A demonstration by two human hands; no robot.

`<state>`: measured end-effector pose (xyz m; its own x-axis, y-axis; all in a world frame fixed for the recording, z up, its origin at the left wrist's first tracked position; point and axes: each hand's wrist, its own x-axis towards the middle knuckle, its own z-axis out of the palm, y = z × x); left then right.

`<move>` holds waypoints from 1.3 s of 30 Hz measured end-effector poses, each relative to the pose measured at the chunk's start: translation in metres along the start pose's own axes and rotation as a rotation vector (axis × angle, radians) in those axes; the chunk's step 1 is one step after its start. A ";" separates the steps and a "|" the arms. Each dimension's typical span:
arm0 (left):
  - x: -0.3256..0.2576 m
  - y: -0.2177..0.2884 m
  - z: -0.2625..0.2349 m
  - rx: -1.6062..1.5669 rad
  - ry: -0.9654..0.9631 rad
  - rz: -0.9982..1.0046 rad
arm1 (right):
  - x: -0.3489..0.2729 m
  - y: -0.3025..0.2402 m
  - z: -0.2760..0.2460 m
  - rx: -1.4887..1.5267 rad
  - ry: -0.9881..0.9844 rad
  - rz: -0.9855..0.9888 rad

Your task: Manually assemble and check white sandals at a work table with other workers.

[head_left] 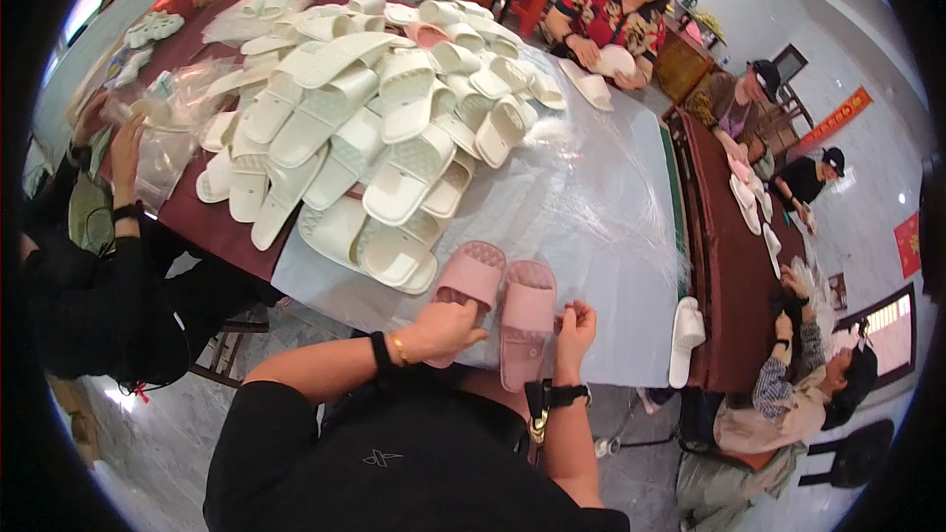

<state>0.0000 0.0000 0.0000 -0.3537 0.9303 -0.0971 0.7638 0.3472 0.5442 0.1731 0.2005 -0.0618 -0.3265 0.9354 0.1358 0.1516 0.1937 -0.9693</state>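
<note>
Two pink slide slippers lie side by side at the near edge of the table, toes pointing away from me. My left hand (448, 328) is closed around the left pink slipper (474, 273), its fingers at the strap opening and over the footbed. Just beside the right pink slipper (528, 315) is my right hand (574, 330), its fingers curled in a pinch; whatever they may hold is too small or hidden to make out. A big heap of cream slippers (404, 172) rises beyond the pink pair, with one pink slipper (426, 34) among them.
Clear plastic film (616, 177) covers the pale tabletop (591, 266) on the right. A single white slipper (686, 335) lies by the right edge. Beyond it stands a dark red table (734, 286) with more slippers. Several people sit around both tables, one close on my left handling plastic bags (177, 138).
</note>
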 end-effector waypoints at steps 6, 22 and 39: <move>0.038 0.016 0.025 -0.085 0.250 0.151 | -0.006 -0.011 -0.008 0.269 -0.185 0.101; 0.040 0.001 -0.272 0.172 0.640 -0.077 | -0.015 -0.014 -0.010 0.406 -0.055 0.155; 0.008 -0.059 -0.056 -0.303 0.426 0.008 | 0.004 -0.005 0.015 0.420 -0.131 0.131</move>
<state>-0.0777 -0.0196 0.0138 -0.5849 0.7803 0.2214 0.5991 0.2317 0.7664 0.1569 0.1985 -0.0596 -0.4492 0.8934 0.0060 -0.1829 -0.0854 -0.9794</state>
